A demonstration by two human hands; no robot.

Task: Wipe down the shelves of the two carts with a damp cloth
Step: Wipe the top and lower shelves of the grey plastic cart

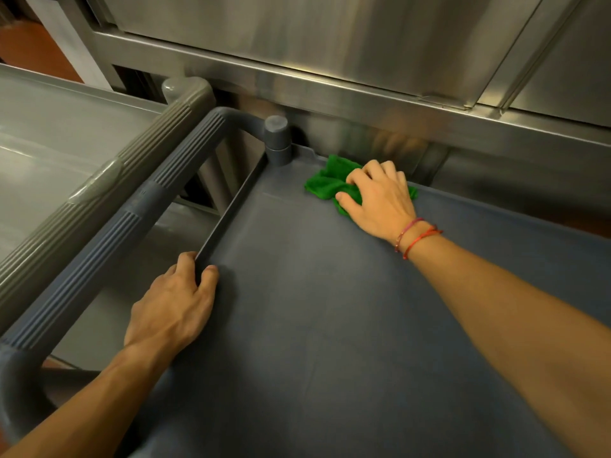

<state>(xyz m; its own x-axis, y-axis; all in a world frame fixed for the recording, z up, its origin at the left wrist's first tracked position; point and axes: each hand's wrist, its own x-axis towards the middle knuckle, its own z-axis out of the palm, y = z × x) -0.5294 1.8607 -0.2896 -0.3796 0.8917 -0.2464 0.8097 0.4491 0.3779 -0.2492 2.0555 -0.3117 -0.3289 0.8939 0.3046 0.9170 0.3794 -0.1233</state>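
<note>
Commercial kitchen: stainless steel cabinets, plastic utility carts.

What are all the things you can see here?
dark cart: one, dark grey, in front; its top shelf fills the middle
light cart: one, pale grey, left of the dark cart
dark handle: one, ribbed, on the dark cart's left end
pale handle: one, ribbed, right beside the dark handle
cloth: one, green, bunched on the dark cart's shelf near its far corner
steel cabinet: one, silver, behind the carts
bracelets: two, red, right wrist
left grip: one bare hand, holds the dark cart's rim
right grip: one bare hand, grips the cloth
</note>
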